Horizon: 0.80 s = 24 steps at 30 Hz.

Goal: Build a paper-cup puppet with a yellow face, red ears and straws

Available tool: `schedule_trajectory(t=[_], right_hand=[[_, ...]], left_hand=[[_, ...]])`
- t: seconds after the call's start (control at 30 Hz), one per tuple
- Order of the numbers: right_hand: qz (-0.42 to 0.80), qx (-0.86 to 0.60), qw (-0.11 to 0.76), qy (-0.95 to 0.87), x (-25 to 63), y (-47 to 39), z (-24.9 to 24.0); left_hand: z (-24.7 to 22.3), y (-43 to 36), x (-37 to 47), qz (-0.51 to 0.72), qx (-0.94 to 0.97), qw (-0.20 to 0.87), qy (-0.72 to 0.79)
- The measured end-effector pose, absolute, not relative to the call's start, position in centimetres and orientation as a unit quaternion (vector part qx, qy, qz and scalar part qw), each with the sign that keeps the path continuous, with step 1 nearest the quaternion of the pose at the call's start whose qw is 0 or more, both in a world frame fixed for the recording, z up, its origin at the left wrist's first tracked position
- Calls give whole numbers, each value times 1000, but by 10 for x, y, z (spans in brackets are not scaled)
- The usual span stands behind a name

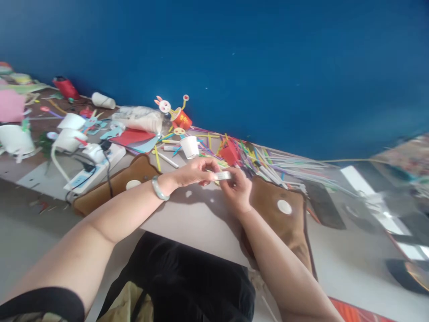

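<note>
Over the near part of the table, both my hands meet on a small white roll [224, 175] that looks like tape. My left hand [197, 172] pinches its left end between thumb and fingertips. The fingers of my right hand [237, 188] are closed around the other end. Just beyond my left hand stands a white paper cup [189, 146]. A red piece of craft material [229, 153] lies among scattered coloured pipe cleaners [258, 163] past my right hand.
Brown cloth pieces [288, 230] flank my arms, with round white discs [284, 206] on them. To the left lies a power strip [97, 169] with cords. A red cup figure [181, 119] stands near the blue wall [268, 67]. A dark flat object [323, 203] is at right.
</note>
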State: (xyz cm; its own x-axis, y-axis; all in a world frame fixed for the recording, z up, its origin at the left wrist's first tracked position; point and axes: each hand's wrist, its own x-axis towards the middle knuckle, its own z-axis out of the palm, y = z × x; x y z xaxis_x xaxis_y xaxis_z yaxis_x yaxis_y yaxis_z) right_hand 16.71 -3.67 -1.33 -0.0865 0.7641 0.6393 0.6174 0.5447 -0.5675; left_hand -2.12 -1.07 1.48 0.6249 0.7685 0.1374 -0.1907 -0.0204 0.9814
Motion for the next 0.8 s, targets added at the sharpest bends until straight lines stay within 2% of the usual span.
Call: schedule_trajectory(t=[0.23, 0.37, 0.5, 0.63, 0.8], right_hand=[[97, -514, 461, -717, 172, -24, -22], [128, -550, 439, -699, 174, -15, -29], [142, -559, 436, -691, 175, -12, -30], [147, -544, 447, -695, 175, -11, -29], [168, -554, 438, -688, 173, -9, -30]], left_hand=[[5, -7, -16, 374, 595, 670, 239], [9, 2, -14, 408, 555, 638, 344], [45, 0, -35, 412, 627, 479, 456], [76, -44, -94, 299, 799, 232, 466], [58, -121, -185, 153, 767, 125, 610]])
